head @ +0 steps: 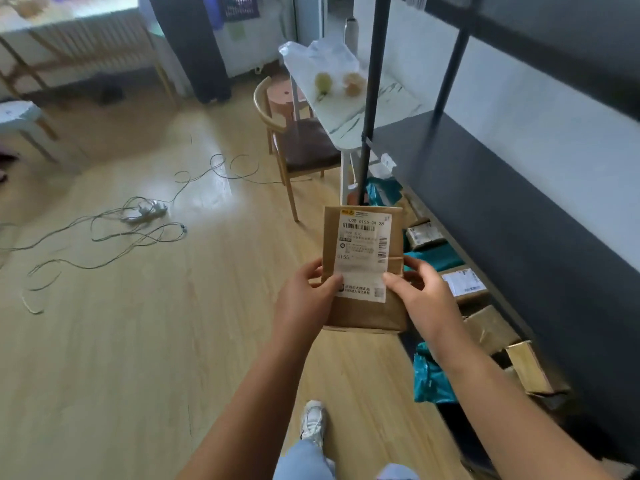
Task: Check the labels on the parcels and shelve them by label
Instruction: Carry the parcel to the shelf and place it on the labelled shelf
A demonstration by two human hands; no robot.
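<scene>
Hands [363,296] gripping parcel [363,306] edges, beside shelf [485,188]

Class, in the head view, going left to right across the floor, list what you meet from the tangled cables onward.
Tangled cables → wooden chair → brown parcel held between left hand and right hand → dark shelf.

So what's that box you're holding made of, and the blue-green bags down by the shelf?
The box held by the left hand and right hand looks like brown cardboard: dull, flat sides, with a white paper label stuck on. The blue-green bags are probably thin plastic, since they look shiny and crinkled. The shelf looks like dark painted metal, though I can't be sure.
</scene>
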